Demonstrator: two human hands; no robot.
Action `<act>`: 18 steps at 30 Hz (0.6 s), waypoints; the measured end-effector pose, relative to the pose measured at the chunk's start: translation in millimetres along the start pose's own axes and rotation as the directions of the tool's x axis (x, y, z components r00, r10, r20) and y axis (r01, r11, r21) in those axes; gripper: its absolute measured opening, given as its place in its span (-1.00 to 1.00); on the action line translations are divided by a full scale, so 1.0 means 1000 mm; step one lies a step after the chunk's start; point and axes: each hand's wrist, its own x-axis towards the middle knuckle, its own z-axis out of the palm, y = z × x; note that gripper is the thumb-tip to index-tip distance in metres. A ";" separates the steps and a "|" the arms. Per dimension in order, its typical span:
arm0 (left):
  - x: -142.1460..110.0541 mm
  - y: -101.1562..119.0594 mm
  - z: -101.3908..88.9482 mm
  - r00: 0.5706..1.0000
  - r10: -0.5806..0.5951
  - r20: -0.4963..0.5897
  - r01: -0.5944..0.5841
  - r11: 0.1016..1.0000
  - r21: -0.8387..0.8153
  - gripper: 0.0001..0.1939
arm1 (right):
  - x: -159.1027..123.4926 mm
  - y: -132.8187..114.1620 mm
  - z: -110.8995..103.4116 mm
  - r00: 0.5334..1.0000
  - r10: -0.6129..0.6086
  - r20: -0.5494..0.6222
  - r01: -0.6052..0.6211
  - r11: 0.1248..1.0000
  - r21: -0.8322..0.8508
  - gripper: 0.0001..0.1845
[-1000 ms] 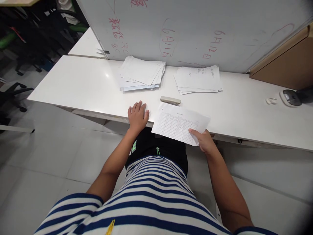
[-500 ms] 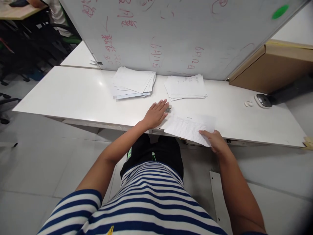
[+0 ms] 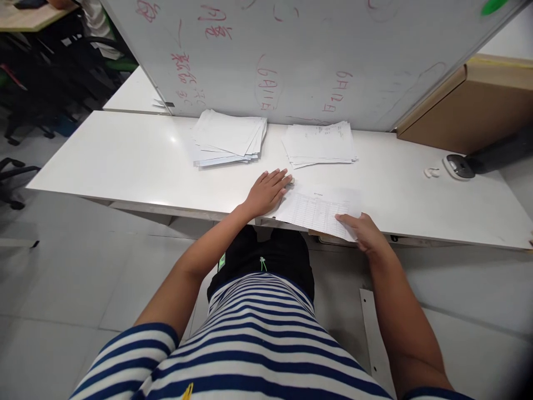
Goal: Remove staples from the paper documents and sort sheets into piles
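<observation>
A sheet of paper (image 3: 310, 210) with a printed table lies over the desk's front edge, its near right corner pinched by my right hand (image 3: 366, 230), thumb on top. My left hand (image 3: 268, 191) rests flat on the white desk, fingers stretched out, palm down, at the sheet's left side. A small pale object (image 3: 292, 181) peeks out by its fingertips, mostly hidden and too small to name. Beyond my hands lie two piles of paper: a messy left stack (image 3: 229, 133) and a thinner right stack (image 3: 320, 145).
A whiteboard (image 3: 233, 66) with red writing stands behind the stacks. On the right of the desk (image 3: 137, 161) are a small white piece (image 3: 432, 173), a black-and-white device (image 3: 458, 166) and a brown cardboard box (image 3: 453, 116). Chairs and a seated person are at the far left.
My right hand and the sheet have shifted slightly left, closer to my left hand. The left hand stays flat in place. The view has turned a little.
</observation>
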 end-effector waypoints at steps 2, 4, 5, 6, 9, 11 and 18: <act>0.000 0.001 0.001 1.000 0.000 -0.007 0.000 1.000 0.006 -0.49 | 0.001 0.002 0.000 1.000 0.002 -0.001 -0.002 1.000 0.001 -0.64; 0.000 0.001 0.002 1.000 0.001 -0.015 -0.001 1.000 0.016 -0.49 | 0.002 0.002 0.000 1.000 -0.002 -0.025 0.002 1.000 -0.008 -0.65; 0.000 0.002 0.002 1.000 0.002 -0.018 -0.001 1.000 0.022 -0.50 | 0.003 0.003 0.000 0.999 -0.010 -0.031 0.009 1.000 -0.018 -0.66; 0.000 0.002 0.003 1.000 0.001 -0.020 0.000 1.000 0.027 -0.50 | 0.003 0.004 0.000 0.999 -0.022 -0.035 0.021 0.999 -0.029 -0.66; 0.000 0.003 0.003 1.000 0.005 -0.024 -0.004 0.999 0.040 -0.51 | 0.008 0.009 -0.003 0.999 -0.050 -0.020 0.049 0.998 -0.042 -0.67; 0.001 0.003 0.003 1.000 0.018 -0.023 -0.017 0.999 0.043 -0.51 | 0.012 0.013 -0.005 0.998 -0.068 -0.015 0.067 0.997 -0.036 -0.68; 0.002 0.001 0.004 0.998 0.057 -0.039 -0.054 0.996 0.068 -0.50 | 0.013 0.016 -0.003 0.997 -0.012 -0.079 0.009 0.999 -0.046 -0.60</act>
